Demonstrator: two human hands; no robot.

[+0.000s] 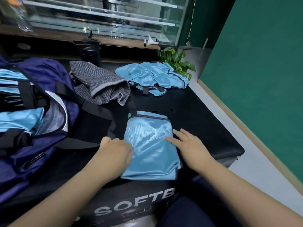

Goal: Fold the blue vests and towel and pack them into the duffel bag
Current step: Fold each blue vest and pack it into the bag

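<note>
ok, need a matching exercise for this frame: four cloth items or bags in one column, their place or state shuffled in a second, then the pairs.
Column A
1. folded light-blue satin vest
2. crumpled pile of light-blue vests
3. grey striped towel
4. navy-blue duffel bag

Column B
a. open at the left, blue cloth inside
b. loose heap at the far edge, beside the green plant
c. under both hands, left hand and right hand
d. rumpled, between bag and heap

Pairs: 1-c, 2-b, 3-d, 4-a
</note>
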